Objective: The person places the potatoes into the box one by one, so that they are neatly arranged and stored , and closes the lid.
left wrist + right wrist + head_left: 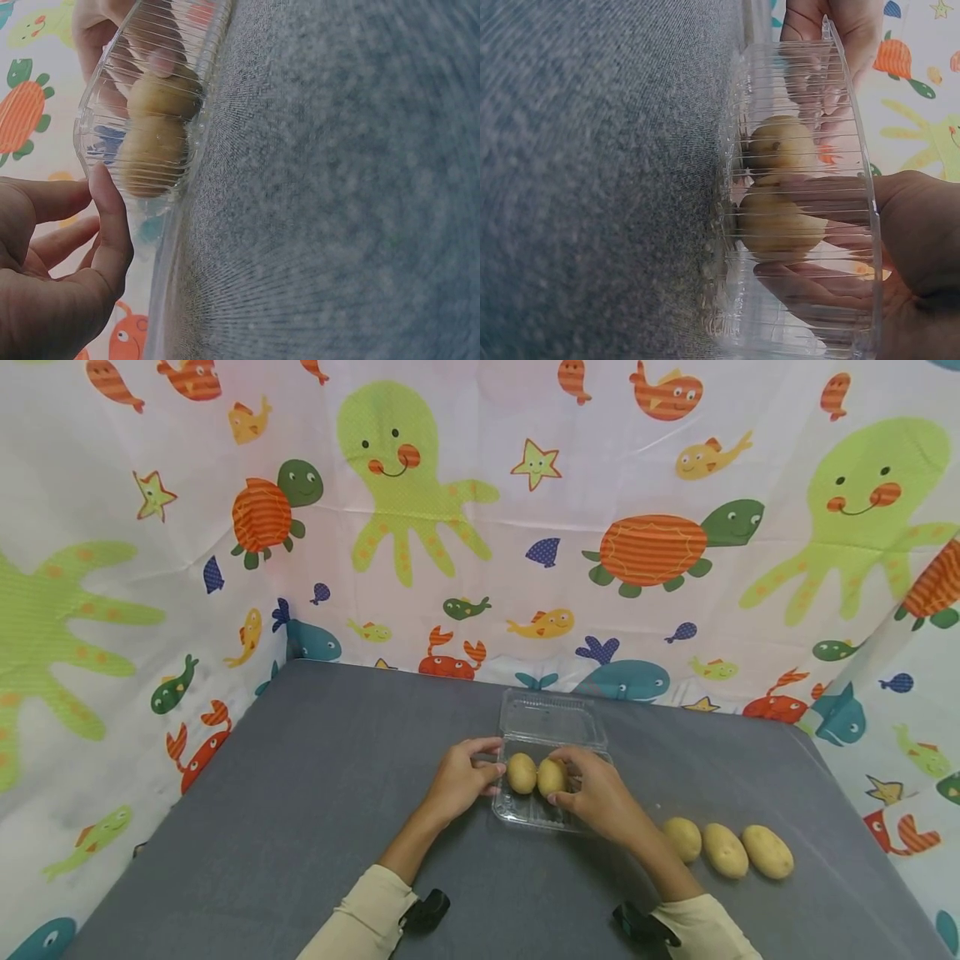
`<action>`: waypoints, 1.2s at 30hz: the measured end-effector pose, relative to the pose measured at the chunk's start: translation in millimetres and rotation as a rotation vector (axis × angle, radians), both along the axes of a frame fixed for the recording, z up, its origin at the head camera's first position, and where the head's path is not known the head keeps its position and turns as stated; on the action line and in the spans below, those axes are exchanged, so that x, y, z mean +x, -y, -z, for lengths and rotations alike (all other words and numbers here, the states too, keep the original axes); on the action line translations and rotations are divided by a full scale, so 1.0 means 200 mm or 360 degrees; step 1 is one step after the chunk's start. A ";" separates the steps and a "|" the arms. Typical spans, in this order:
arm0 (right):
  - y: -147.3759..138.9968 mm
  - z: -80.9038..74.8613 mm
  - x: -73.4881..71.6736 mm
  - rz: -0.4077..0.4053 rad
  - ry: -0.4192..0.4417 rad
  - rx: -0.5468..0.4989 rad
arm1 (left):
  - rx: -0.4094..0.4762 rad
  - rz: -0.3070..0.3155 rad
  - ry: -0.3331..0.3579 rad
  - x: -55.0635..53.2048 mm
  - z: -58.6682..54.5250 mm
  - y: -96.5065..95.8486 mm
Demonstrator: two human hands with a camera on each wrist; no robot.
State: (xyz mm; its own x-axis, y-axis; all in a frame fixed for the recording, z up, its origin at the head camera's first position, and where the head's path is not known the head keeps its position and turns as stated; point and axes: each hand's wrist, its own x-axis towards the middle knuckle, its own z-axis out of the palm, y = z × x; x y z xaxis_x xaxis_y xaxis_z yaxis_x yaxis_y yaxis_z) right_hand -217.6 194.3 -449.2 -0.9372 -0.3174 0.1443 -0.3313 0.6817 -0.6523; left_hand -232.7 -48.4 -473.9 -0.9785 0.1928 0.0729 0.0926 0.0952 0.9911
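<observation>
A clear plastic clamshell container [523, 816] stands on the grey table, its lid [551, 720] folded back away from me. Two potatoes lie side by side in the base: a left potato [521, 774] and a right potato [552, 778]. My left hand [457, 782] pinches the container's left rim between thumb and finger. Reaching in from the right, my right hand [602, 793] grips the right potato, thumb and fingers on opposite sides. Through the ribbed wall, the right wrist view shows those fingers around the potato [776, 229].
Three more potatoes lie in a row on the table right of the container: a left one [681, 839], a middle one [725, 852] and a right one [767, 852], close to my right forearm. A curtain [480, 610] printed with sea animals hangs behind the grey table [300, 827].
</observation>
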 end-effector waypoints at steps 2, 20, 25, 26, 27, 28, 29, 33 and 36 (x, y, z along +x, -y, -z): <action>0.00 0.00 -0.01 -0.0003 -0.0003 0.0006 | -0.0003 0.0002 -0.0007 0.00 0.00 0.00; -0.03 -0.01 0.02 0.0019 -0.0076 0.0016 | 0.0000 0.0035 -0.0001 0.00 0.00 -0.01; -0.04 0.00 0.03 0.0041 -0.0083 -0.0043 | 0.0013 0.0039 -0.0008 0.01 0.00 -0.02; -0.05 0.00 0.03 0.0036 -0.0090 -0.0061 | 0.0009 0.0037 -0.0011 0.01 0.00 -0.01; -0.06 0.00 0.04 0.0038 -0.0089 -0.0079 | 0.0005 0.0034 -0.0013 0.01 0.01 -0.01; -0.06 0.00 0.04 0.0036 -0.0094 -0.0102 | 0.0002 0.0032 -0.0013 0.01 0.01 -0.01; -0.07 0.01 0.04 0.0037 -0.0100 -0.0127 | -0.0001 0.0030 -0.0013 0.01 0.01 -0.01; -0.09 0.01 0.05 0.0046 -0.0119 -0.0183 | -0.0007 0.0024 -0.0004 0.01 0.02 0.00; -0.11 0.01 0.07 0.0056 -0.0151 -0.0195 | -0.0018 0.0023 -0.0006 0.01 0.02 0.00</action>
